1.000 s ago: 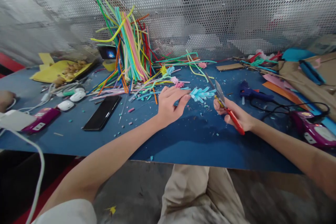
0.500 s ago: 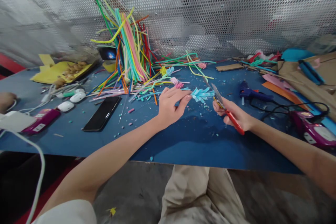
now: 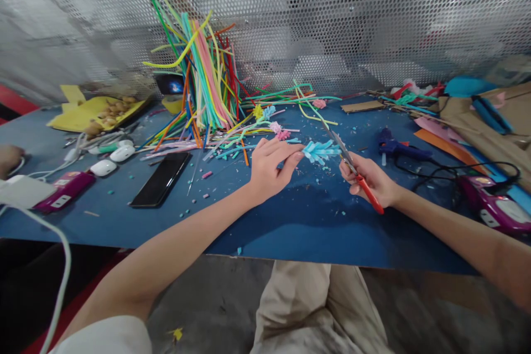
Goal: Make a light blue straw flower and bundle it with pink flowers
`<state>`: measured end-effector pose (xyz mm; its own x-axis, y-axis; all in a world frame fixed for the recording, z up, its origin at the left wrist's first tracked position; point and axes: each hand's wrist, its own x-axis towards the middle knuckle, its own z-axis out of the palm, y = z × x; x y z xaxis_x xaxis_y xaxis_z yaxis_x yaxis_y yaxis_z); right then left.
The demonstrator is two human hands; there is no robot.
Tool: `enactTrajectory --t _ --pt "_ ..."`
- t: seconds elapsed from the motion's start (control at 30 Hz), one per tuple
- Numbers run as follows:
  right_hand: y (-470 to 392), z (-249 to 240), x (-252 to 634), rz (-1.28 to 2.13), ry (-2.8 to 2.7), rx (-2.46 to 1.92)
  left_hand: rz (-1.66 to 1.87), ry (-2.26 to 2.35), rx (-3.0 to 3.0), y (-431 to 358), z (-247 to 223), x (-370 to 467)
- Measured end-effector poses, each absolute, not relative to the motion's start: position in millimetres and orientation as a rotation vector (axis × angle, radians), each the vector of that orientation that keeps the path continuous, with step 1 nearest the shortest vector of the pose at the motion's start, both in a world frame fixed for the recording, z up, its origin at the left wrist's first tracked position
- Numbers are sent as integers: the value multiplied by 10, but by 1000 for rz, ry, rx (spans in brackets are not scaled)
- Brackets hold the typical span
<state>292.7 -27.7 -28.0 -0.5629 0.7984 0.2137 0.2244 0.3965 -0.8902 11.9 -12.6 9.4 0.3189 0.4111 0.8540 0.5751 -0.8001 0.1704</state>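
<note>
Between the thumb and fingers of my left hand (image 3: 272,168) is the end of a light blue pipe-cleaner flower (image 3: 321,151), its fuzzy petals pointing right. My right hand (image 3: 369,177) is wrapped round red-handled scissors (image 3: 350,163), whose blades point up and left beside the petal tips. Whether the blades touch the petals I cannot tell. Just behind my left hand lie small pink pipe-cleaner flowers (image 3: 283,134), with a yellow one (image 3: 258,111) further back. Tiny blue clippings are scattered on the blue table (image 3: 290,232) beneath.
A tall bundle of coloured pipe cleaners (image 3: 207,77) stands at the back. Left are a black phone (image 3: 161,180), a purple power strip (image 3: 66,191) and another person's hand (image 3: 10,157). Right are a blue glue gun (image 3: 400,147), a second purple power strip (image 3: 495,207) and cardboard (image 3: 460,110).
My right hand and the scissors have shifted slightly right. The blue flower has turned a little in my left hand, which otherwise stays in place.
</note>
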Motion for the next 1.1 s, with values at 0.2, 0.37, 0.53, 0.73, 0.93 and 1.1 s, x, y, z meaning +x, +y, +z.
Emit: enactTrajectory --t 0.2,0.37,0.53,0.73,0.93,1.1 --pt "-271 -330 2937 1035 -1990 -922 -1506 -909 -2390 -140 108 123" --pt "-256 -207 2879 866 -1872 -1032 -1464 -902 -2367 -112 103 113" --pt "-122 -96 2941 424 -1830 -1463 -1476 -827 -2361 -83 86 91" --pt "-30 -107 3043 292 -1907 -1312 -1410 -906 -2475 -79 73 102" --pt "-311 159 2891 -25 -1906 -961 -1476 -1047 -2559 -106 37 151" --pt "-493 186 2816 -328 -1959 -801 -1410 -1045 -2613 -164 43 180"
